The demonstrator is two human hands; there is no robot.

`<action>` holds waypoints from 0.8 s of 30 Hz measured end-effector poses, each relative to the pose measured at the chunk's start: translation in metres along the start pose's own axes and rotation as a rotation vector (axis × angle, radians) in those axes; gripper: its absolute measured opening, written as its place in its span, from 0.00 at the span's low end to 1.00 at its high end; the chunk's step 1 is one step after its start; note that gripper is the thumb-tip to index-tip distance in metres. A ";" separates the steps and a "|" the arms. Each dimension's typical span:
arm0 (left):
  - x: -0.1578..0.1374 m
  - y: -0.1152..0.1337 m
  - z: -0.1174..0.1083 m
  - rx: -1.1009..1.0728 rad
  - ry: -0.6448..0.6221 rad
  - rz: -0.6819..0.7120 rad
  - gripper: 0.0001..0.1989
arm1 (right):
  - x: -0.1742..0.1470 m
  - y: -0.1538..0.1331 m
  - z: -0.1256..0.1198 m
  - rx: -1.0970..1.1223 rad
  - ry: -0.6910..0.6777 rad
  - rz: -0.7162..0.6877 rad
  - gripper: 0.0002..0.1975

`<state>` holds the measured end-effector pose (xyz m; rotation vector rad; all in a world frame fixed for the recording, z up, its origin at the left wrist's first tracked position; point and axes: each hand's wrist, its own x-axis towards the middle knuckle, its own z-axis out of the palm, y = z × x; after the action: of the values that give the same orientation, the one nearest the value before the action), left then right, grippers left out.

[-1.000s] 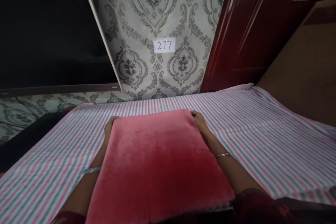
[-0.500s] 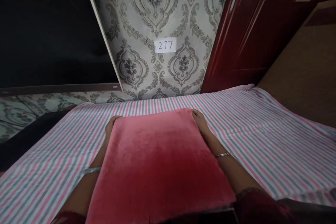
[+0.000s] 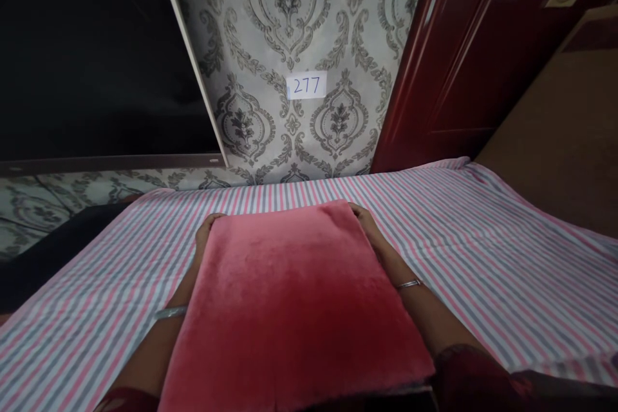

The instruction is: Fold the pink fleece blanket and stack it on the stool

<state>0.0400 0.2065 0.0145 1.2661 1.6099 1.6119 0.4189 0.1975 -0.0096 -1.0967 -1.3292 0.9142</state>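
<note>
A red velvety cloth (image 3: 299, 290), folded or lying as a flat rectangle, fills the lower middle of the view, its far edge paler pink. At its far left corner, my left hand (image 3: 206, 229) is closed on the edge, with the fingertips partly hidden. My right hand (image 3: 363, 219) grips the far right corner, its fingers tucked partly behind the fabric. Beneath it spreads a table or bed covered with a striped pink, grey and white sheet (image 3: 473, 244). Both forearms run along the sides of the red cloth.
Patterned wallpaper (image 3: 290, 32) rises behind the sheet, with a paper label reading 277 (image 3: 306, 85) on it. A large dark screen (image 3: 96, 58) hangs at the left. To the right stand a dark red wooden panel (image 3: 449, 64) and a brown board (image 3: 560, 135).
The camera view has shifted very slightly. Both hands and the red cloth stay almost where they were, with the right corner a touch further left.
</note>
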 end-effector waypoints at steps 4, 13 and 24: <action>0.001 -0.001 0.000 0.002 -0.046 0.034 0.09 | 0.004 0.003 0.003 -0.027 0.049 -0.029 0.14; -0.005 0.007 -0.010 -0.064 -0.128 0.000 0.19 | 0.005 0.012 -0.003 -0.062 0.324 -0.075 0.11; -0.005 0.010 -0.010 -0.036 -0.119 0.012 0.18 | 0.007 0.021 -0.009 0.001 0.302 -0.057 0.13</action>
<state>0.0362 0.1962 0.0242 1.3289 1.4976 1.5354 0.4299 0.2093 -0.0271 -1.1406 -1.1037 0.6764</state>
